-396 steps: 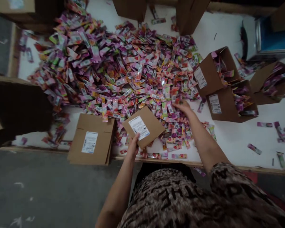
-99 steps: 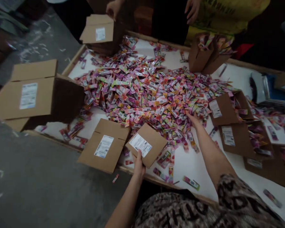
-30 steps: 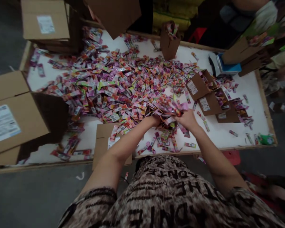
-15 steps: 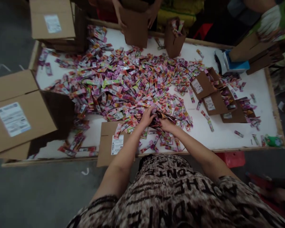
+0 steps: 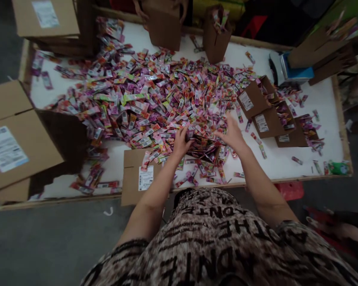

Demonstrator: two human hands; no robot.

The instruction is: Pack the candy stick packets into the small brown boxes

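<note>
A broad heap of small printed sachets (image 5: 164,95), mostly pink, purple and orange, covers the middle of the white table (image 5: 235,165). My left hand (image 5: 181,143) rests at the near edge of the heap, thumb and fingers apart around some sachets. To its right, my right hand (image 5: 233,135) hovers over the sachets with fingers spread, holding nothing. Between my hands lies a small open cardboard box (image 5: 217,155) with dark-looking sachets in it; most of its walls are hidden. A flat carton flap with a white label (image 5: 131,176) lies left of my left forearm.
Small labelled boxes with sachets (image 5: 267,125) stand to the right. Large cartons (image 5: 20,147) occupy the left side. Across the table, a person's hands hold a brown box (image 5: 164,28), beside another filled box (image 5: 216,39). A blue-topped device (image 5: 300,73) sits far right.
My right hand has come away from the sachets between my hands, moving up and right, and its fingers have spread. My left hand stays close to the same spot. The view has shifted slightly.
</note>
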